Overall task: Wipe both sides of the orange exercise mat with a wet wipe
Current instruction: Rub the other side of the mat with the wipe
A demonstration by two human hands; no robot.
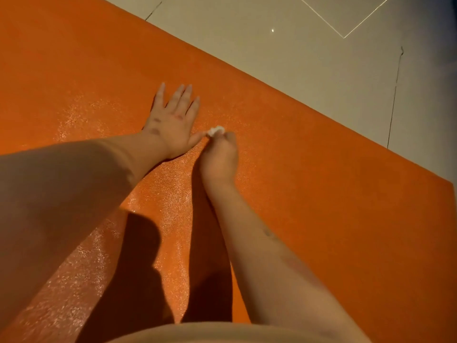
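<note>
The orange exercise mat (309,194) lies flat on the floor and fills most of the view. Its surface glistens wet to the left and under my arms. My left hand (173,120) presses flat on the mat with fingers spread. Just right of it, my right hand (220,154) holds a small bunched white wet wipe (215,131) in its curled fingertips, down against the mat. Only a bit of the wipe shows beyond the fingers.
Pale tiled floor (296,45) with dark grout lines borders the mat at the top and right. The mat's long edge runs diagonally from top left to right, with a corner near the right border. My body and arm shadows fall on the near part.
</note>
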